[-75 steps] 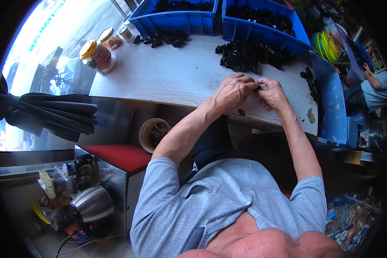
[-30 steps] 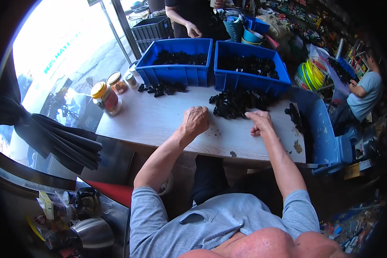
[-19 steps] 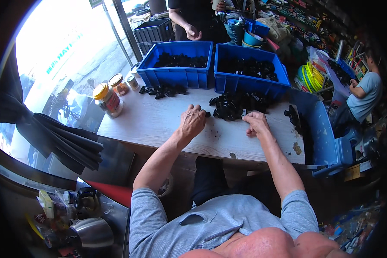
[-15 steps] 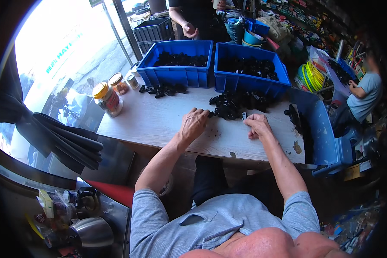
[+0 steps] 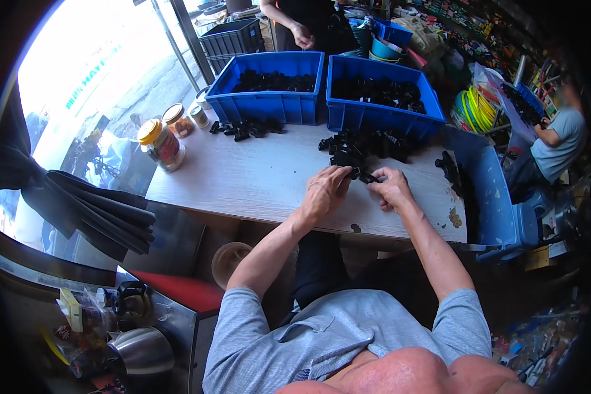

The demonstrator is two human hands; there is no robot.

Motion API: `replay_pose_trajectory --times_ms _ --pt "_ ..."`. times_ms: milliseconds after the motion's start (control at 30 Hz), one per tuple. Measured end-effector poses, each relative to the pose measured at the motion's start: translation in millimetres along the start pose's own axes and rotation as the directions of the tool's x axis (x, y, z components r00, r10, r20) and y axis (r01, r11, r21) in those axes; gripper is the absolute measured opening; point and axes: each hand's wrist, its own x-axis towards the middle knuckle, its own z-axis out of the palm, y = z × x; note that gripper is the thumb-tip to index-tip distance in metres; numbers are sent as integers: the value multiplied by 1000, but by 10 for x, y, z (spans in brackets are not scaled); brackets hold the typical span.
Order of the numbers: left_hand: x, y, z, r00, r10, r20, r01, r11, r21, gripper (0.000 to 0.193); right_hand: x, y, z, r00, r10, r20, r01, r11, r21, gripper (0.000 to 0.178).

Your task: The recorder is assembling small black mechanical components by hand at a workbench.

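My left hand [image 5: 326, 193] is closed, its fingertips pinching a small black plastic part [image 5: 355, 173] at the near edge of a loose pile. Close beside it, my right hand [image 5: 393, 189] grips another small black plastic part [image 5: 369, 178] between thumb and fingers. The two parts nearly meet; whether they touch I cannot tell. Just beyond both hands lies the pile of black plastic parts [image 5: 354, 146] on the pale wooden table [image 5: 256, 180]. The exact kind of these parts is too small to make out.
Two blue bins [image 5: 266, 108] [image 5: 381, 118] with black parts stand along the far side. A lighter blue tub [image 5: 496, 197] adjoins the table's right end. Yellow-lidded jar [image 5: 161, 146] and smaller containers stand left. Across the table is a person's hand [image 5: 303, 37]; another person [image 5: 558, 144] sits right.
My left hand has moved right, up to my right hand. The part in my right hand has turned, its pale face no longer showing. The hand across the table has shifted right and lower.
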Motion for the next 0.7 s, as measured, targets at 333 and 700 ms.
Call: replay_pose_trajectory --times_ms 333,700 --pt "196 -34 107 956 193 219 -210 976 55 27 108 107 13 996 -51 77 50 999 18 33" --pt "158 112 160 905 238 352 -273 961 53 35 70 186 -41 983 -114 141 96 986 133 32"
